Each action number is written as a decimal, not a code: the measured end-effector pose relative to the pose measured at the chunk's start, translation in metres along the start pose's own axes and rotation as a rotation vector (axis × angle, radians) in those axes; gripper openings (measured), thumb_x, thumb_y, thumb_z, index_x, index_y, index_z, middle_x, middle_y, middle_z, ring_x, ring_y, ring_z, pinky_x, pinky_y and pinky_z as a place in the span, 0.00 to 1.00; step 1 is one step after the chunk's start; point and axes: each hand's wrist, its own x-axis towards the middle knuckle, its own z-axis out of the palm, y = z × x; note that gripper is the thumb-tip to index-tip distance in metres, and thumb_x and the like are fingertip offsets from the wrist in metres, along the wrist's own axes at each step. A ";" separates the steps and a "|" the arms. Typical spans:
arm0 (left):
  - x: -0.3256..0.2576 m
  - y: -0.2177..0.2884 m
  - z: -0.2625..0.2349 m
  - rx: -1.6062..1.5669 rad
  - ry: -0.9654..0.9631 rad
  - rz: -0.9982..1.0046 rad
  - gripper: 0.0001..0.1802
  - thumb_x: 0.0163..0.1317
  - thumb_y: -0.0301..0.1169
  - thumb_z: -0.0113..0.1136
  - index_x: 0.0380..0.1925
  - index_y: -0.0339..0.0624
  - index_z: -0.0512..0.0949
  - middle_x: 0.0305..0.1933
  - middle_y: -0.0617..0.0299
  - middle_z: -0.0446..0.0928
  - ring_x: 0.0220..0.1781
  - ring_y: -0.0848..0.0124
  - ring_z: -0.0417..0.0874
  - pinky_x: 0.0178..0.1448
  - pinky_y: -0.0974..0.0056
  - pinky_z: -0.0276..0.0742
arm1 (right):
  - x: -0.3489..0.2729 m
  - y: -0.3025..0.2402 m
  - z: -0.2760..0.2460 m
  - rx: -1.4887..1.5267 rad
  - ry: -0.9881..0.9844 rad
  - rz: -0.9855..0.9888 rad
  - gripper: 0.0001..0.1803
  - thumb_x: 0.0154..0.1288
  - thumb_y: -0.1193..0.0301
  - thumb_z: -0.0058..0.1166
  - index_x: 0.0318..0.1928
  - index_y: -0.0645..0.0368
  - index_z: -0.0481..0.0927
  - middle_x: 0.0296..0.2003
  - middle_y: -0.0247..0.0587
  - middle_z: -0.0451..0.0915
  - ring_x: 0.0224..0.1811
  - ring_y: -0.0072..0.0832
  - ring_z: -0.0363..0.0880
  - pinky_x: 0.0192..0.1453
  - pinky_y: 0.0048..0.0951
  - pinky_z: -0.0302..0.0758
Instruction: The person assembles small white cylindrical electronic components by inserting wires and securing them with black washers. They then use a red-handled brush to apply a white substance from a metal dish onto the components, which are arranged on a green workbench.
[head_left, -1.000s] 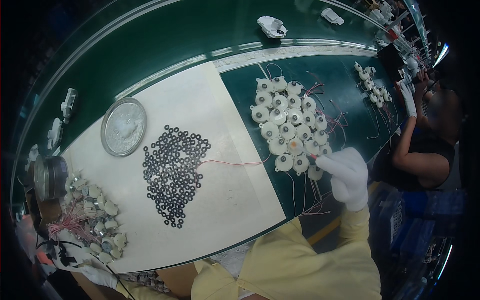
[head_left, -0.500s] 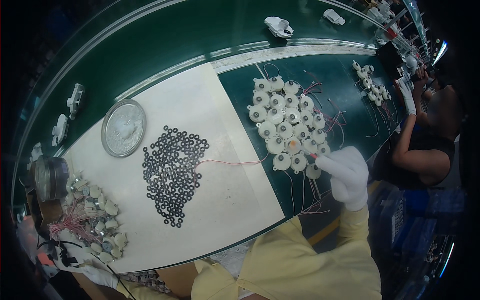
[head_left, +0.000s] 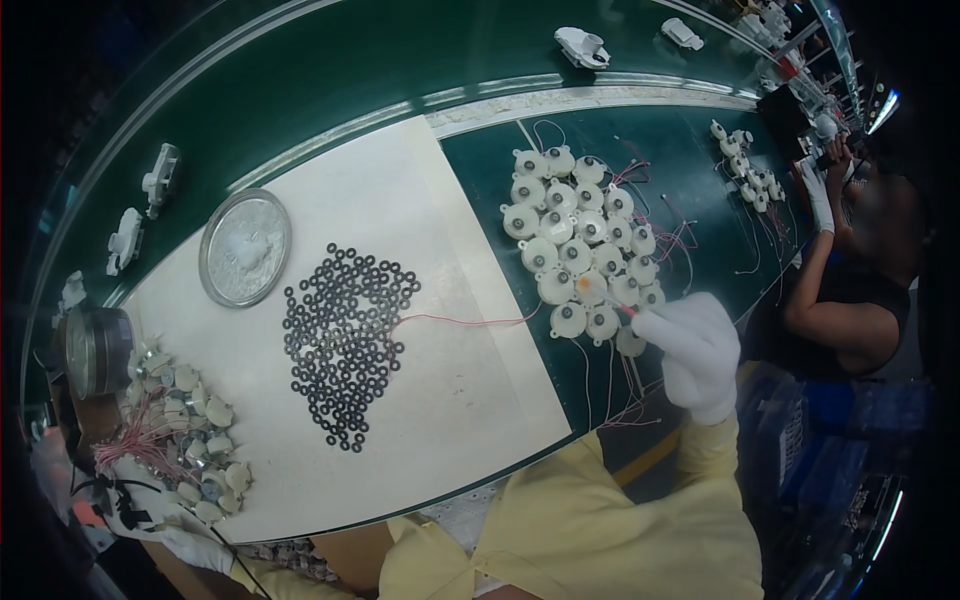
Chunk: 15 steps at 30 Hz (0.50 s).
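My right hand [head_left: 690,350], in a white glove, is closed on a thin brush-like stick [head_left: 607,298] with a pale orange tip and a red part by the fingers. Its tip is over the lower part of a group of cream round motors [head_left: 575,258] with dark centres and thin wires, laid close together on the green table. My left hand [head_left: 200,549], also white-gloved, is low at the left edge of the table. It is nearest the heap of wired motors [head_left: 190,435]; its fingers are not clear.
Many small black rings [head_left: 350,340] lie on the white board [head_left: 480,390], with a thin red wire across it. A round dish [head_left: 245,248] holds a white substance. White housings [head_left: 583,48] sit on the green belt [head_left: 400,60] beyond. A co-worker [head_left: 850,270] is at the right.
The white housings on the belt have shifted rightward. My right hand and the stick stay nearly in place, the tip still over the same part of the motor group.
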 end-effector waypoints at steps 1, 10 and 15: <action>0.001 -0.002 0.000 0.075 -0.018 0.026 0.25 0.76 0.37 0.48 0.58 0.21 0.72 0.60 0.35 0.75 0.62 0.48 0.76 0.69 0.58 0.68 | 0.005 0.000 0.003 0.010 -0.019 0.002 0.24 0.42 0.81 0.49 0.44 0.60 0.84 0.27 0.38 0.83 0.25 0.35 0.78 0.32 0.31 0.66; 0.000 -0.008 0.003 -0.144 0.056 0.040 0.21 0.75 0.36 0.47 0.53 0.24 0.75 0.52 0.39 0.79 0.53 0.51 0.80 0.60 0.57 0.74 | 0.008 0.005 0.017 0.036 -0.074 0.031 0.23 0.43 0.80 0.49 0.43 0.60 0.85 0.27 0.38 0.82 0.25 0.34 0.78 0.33 0.32 0.68; 0.000 0.007 0.001 -0.348 0.090 -0.081 0.21 0.75 0.37 0.47 0.51 0.26 0.76 0.49 0.42 0.80 0.49 0.53 0.81 0.57 0.58 0.75 | 0.004 0.002 0.016 0.061 -0.087 0.085 0.24 0.42 0.81 0.48 0.43 0.60 0.85 0.25 0.36 0.83 0.25 0.33 0.79 0.33 0.31 0.67</action>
